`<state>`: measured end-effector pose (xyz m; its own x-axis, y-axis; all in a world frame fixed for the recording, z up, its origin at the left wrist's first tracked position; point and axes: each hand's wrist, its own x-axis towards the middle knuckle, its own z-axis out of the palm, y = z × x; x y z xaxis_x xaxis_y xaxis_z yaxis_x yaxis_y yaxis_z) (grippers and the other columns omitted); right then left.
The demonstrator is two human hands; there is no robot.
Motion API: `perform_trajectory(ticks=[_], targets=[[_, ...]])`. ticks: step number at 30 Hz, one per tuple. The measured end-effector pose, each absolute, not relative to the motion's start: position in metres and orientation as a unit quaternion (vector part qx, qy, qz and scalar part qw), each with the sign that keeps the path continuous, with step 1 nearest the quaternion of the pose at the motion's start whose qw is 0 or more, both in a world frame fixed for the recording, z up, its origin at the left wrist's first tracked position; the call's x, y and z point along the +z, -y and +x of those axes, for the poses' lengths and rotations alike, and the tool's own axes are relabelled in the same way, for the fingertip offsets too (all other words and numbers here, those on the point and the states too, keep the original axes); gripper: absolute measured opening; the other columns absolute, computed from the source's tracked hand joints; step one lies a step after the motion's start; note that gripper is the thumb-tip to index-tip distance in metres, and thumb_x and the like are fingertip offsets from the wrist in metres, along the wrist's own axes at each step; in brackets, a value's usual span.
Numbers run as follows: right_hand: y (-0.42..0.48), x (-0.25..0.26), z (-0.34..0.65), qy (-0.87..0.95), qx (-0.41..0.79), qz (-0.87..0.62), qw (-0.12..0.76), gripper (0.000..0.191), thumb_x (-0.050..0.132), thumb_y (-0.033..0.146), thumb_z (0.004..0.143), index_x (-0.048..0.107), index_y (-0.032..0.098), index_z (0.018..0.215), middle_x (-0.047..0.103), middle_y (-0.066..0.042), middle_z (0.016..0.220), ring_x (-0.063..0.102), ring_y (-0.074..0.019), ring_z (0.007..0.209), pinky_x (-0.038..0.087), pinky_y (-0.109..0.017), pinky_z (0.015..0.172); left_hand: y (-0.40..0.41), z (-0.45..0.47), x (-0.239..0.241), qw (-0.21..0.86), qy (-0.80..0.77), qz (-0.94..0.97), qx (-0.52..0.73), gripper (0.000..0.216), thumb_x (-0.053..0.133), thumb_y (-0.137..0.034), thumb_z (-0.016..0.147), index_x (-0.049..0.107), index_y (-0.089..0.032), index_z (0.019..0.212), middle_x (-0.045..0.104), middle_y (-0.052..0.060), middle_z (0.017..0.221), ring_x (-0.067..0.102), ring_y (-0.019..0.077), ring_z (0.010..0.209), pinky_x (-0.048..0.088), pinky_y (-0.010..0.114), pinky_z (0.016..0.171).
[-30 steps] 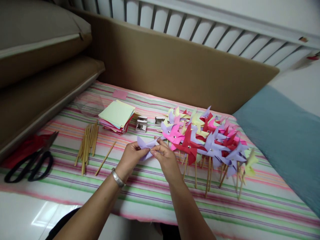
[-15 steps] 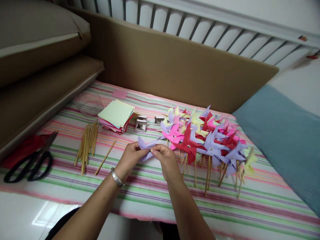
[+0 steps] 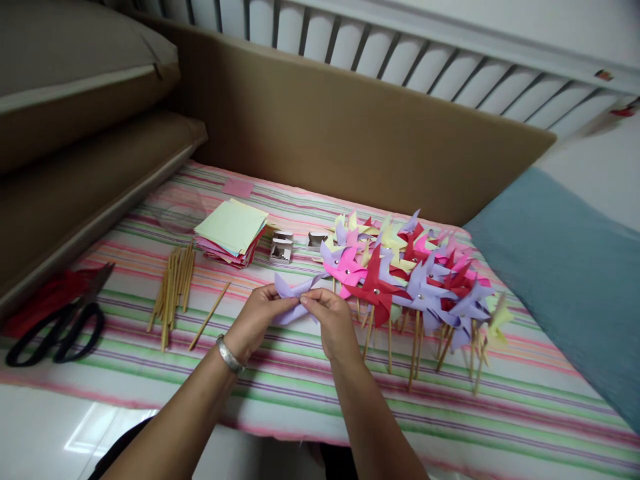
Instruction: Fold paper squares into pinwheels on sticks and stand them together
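My left hand (image 3: 257, 320) and my right hand (image 3: 333, 321) meet at the middle of the striped cloth (image 3: 310, 393), both pinched on a lilac paper piece (image 3: 291, 291) folded into pinwheel points. A silver bracelet sits on my left wrist. Just right of my hands lies a heap of finished paper pinwheels (image 3: 405, 273) in pink, red, lilac and yellow, their wooden sticks pointing toward me.
A stack of coloured paper squares (image 3: 231, 230) lies at the back left, with small metal pieces (image 3: 281, 248) beside it. Loose wooden sticks (image 3: 173, 287) lie left of my hands. Black scissors (image 3: 55, 327) rest at the far left. Brown cushions and a board ring the cloth.
My hands have hardly moved; they keep working the lilac paper, with the fingers shifted slightly on its folds.
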<state>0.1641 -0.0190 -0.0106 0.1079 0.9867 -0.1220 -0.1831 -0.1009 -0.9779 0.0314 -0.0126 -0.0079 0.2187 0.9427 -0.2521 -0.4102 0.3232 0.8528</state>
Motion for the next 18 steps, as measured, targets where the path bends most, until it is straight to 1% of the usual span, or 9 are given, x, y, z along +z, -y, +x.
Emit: perform_trajectory(ticks=[8,18], targets=[[0.0198,-0.0079,0.1644,0.393,0.550,-0.504,0.537,0.007,0.073,0.021,0.057,0.067,0.019,0.061,0.064,0.002,0.063,0.053,-0.0126,0.061,0.039,-0.025,0.061,0.0129,0.0292,-0.0127,0.704,-0.406,0.336,0.476,0.023,0.078,-0.023,0.057,0.073,-0.015,0.079,0.073,0.003,0.076,0.062,0.0130,0.067,0.045,0.022,0.067],[0.0195,-0.0106,0.1603,0.410,0.537,-0.501,0.541,0.007,0.072,0.022,0.058,0.068,0.019,0.062,0.063,0.001,0.066,0.054,-0.0133,0.064,0.040,-0.027,0.064,0.0139,0.0247,-0.0114,0.694,-0.407,0.342,0.485,0.028,0.079,-0.025,0.055,0.073,-0.013,0.080,0.073,0.006,0.077,0.063,0.0161,0.068,0.047,0.027,0.068]])
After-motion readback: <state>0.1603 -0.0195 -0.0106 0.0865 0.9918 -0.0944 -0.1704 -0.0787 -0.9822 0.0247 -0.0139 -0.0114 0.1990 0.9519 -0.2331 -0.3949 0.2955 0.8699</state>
